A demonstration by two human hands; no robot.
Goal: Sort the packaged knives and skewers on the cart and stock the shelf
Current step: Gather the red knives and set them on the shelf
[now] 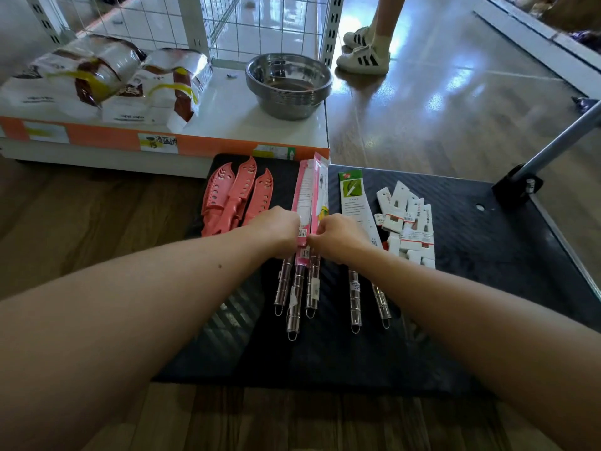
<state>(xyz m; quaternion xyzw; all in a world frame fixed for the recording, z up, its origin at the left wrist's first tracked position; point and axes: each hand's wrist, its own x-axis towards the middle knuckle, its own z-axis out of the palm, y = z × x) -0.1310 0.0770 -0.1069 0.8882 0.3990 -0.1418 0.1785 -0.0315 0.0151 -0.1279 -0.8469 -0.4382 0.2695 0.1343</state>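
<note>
On the black cart deck (461, 255) lie sorted groups. Three coral knife sheaths (234, 196) rest at the far left. Pink packaged knives (309, 187) stand in the middle, and both hands pinch their lower ends: my left hand (276, 231) on the left pack, my right hand (338, 236) on the right pack. Steel-handled skewers (297, 291) stick out below the hands, two more (369, 297) to the right. A green-topped knife pack (354, 200) and a heap of small white carded knives (408, 222) lie further right.
The low white shelf (227, 112) with an orange front strip holds white and brown bags (107, 83) and stacked steel bowls (287, 84). Another person's legs in white sneakers (364, 55) stand behind it. The cart's grey handle bar (559, 141) rises at right.
</note>
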